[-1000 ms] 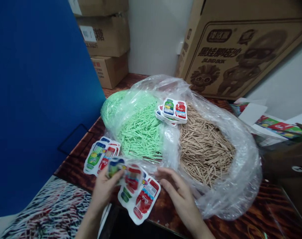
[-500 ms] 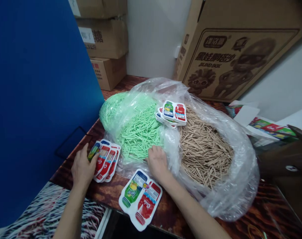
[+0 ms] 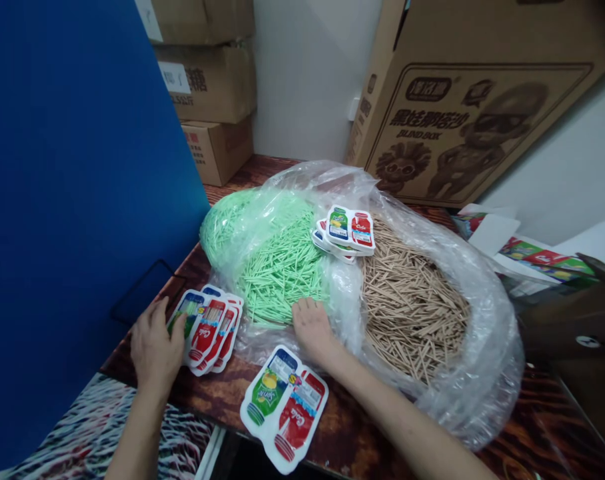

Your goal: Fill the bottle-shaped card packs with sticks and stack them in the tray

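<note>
My left hand (image 3: 157, 343) rests at the left edge of a fanned stack of bottle-shaped blister packs (image 3: 210, 333), thumb and fingers apart, the thumb over the green half of the top pack. Pale sticks show inside that pack's windows. My right hand (image 3: 312, 328) is at the near edge of a heap of thin green sticks (image 3: 277, 267) in a clear plastic bag (image 3: 345, 280). Its fingers are curled and their tips hidden, so anything held there cannot be made out. A single Sprite-and-Cola pack (image 3: 285, 408) lies in front, at the table's near edge.
Brown sticks (image 3: 412, 300) fill the right side of the plastic. More packs (image 3: 350, 230) are piled between the two heaps. Cardboard boxes (image 3: 217, 87) stand at the back left, a large carton (image 3: 432, 133) behind right. A blue panel (image 3: 82, 200) borders the left.
My left hand has shifted slightly left, uncovering more of the top pack's green half. My right hand stays at the green sticks with its fingers curled. The view has tilted slightly.
</note>
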`<control>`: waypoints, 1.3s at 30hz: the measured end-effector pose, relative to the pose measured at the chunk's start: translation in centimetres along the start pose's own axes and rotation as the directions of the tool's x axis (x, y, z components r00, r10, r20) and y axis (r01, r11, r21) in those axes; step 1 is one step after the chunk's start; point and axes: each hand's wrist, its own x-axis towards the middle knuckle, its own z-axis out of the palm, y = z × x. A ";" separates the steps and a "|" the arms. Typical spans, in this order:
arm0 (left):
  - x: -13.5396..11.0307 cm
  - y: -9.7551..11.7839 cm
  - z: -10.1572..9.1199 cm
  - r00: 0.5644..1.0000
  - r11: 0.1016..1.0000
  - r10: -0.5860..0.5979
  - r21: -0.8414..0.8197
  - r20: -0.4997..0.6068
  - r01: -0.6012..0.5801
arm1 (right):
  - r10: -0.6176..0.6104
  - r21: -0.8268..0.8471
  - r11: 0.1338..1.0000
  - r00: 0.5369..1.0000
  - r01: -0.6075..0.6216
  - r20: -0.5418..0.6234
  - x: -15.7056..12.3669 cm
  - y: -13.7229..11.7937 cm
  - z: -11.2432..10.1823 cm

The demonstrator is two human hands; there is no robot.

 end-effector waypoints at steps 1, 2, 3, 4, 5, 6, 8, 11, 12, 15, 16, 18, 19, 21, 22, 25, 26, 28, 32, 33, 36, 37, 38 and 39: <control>-0.2 0.5 -0.4 0.999 1.000 -0.002 -0.014 -0.033 0.002 | 0.010 0.030 0.999 1.000 -0.011 0.005 -0.1 0.0 0.0; -0.5 1.1 -0.8 0.998 0.999 -0.004 -0.042 -0.060 0.001 | 0.034 0.095 0.995 0.999 -0.034 0.009 0.0 0.2 0.1; -0.8 1.9 -1.1 0.997 0.996 -0.003 -0.086 -0.077 -0.003 | 0.082 0.224 0.971 0.996 -0.084 0.015 0.1 0.5 0.1; -1.2 2.7 -1.3 0.997 0.989 0.004 -0.147 -0.082 -0.016 | 0.148 0.388 0.909 0.988 -0.149 0.031 0.4 1.0 0.1; -1.7 3.6 -1.4 0.997 0.974 0.017 -0.225 -0.071 -0.033 | 0.218 0.555 0.804 0.974 -0.214 0.059 0.8 1.6 0.0; -2.2 4.7 -1.3 0.999 0.948 0.026 -0.317 -0.044 -0.038 | 0.280 0.700 0.662 0.955 -0.267 0.100 1.2 2.3 -0.1; -3.3 6.9 -0.7 0.994 0.848 0.043 -0.529 0.096 0.015 | 0.340 0.856 0.411 0.924 -0.312 0.174 1.9 3.5 -0.3; -4.6 10.5 0.8 0.887 0.579 0.038 -0.734 0.460 0.355 | 0.336 0.935 0.183 0.913 -0.303 0.231 2.2 4.5 -0.8; -4.7 11.8 1.4 0.824 0.468 0.061 -0.746 0.563 0.474 | 0.317 0.949 0.106 0.915 -0.296 0.250 2.0 4.6 -1.0; -4.3 15.2 3.2 0.707 0.168 0.104 -0.713 0.700 0.681 | 0.210 0.948 -0.132 0.927 -0.289 0.312 1.2 4.3 -1.7; -4.0 16.2 3.8 0.694 0.085 0.100 -0.702 0.713 0.708 | 0.163 0.932 -0.209 0.930 -0.295 0.331 0.8 4.2 -1.9; -3.1 17.9 4.9 0.660 -0.055 0.090 -0.658 0.746 0.751 | 0.068 0.886 -0.337 0.930 -0.320 0.361 0.1 3.9 -2.2; -2.6 18.6 5.4 0.641 -0.108 0.084 -0.633 0.763 0.767 | 0.026 0.861 -0.384 0.928 -0.334 0.372 -0.2 3.8 -2.2; -2.0 19.7 6.2 0.611 -0.181 0.091 -0.590 0.786 0.787 | -0.047 0.816 -0.449 0.921 -0.364 0.386 -0.9 3.6 -2.0; -1.8 20.1 6.5 0.603 -0.197 0.097 -0.578 0.792 0.792 | -0.080 0.786 -0.487 0.916 -0.380 0.393 -1.1 3.5 -1.8; -1.9 20.8 7.0 0.592 -0.169 0.099 -0.573 0.800 0.802 | -0.158 0.666 -0.618 0.896 -0.417 0.415 -1.4 3.3 -1.0; -2.0 20.9 7.1 0.592 -0.149 0.094 -0.577 0.800 0.803 | -0.173 0.633 -0.649 0.892 -0.423 0.418 -1.4 3.3 -0.8; -2.3 21.1 7.2 0.602 -0.116 0.092 -0.592 0.793 0.798 | -0.187 0.609 -0.669 0.889 -0.426 0.418 -1.1 3.4 -0.5; -1.6 21.0 6.8 0.687 -0.031 0.067 -0.687 0.724 0.726 | -0.222 0.600 -0.673 0.892 -0.432 0.394 -0.6 3.8 -0.9; -1.2 20.9 6.6 0.735 0.011 0.045 -0.736 0.676 0.677 | -0.227 0.598 -0.675 0.893 -0.432 0.388 -0.7 3.8 -1.1; -0.1 20.3 5.7 0.913 0.251 0.011 -0.885 0.409 0.393 | -0.227 0.605 -0.666 0.891 -0.436 0.393 -1.4 3.6 -1.5; 0.0 20.1 5.4 0.947 0.337 0.041 -0.897 0.318 0.286 | -0.224 0.614 -0.653 0.888 -0.443 0.402 -1.8 3.4 -1.6; 0.0 19.9 5.1 0.960 0.397 0.094 -0.894 0.264 0.207 | -0.220 0.628 -0.634 0.884 -0.451 0.413 -2.1 3.2 -1.7; -0.3 19.8 4.8 0.951 0.423 0.162 -0.889 0.265 0.175 | -0.214 0.645 -0.612 0.881 -0.458 0.422 -2.5 3.0 -1.7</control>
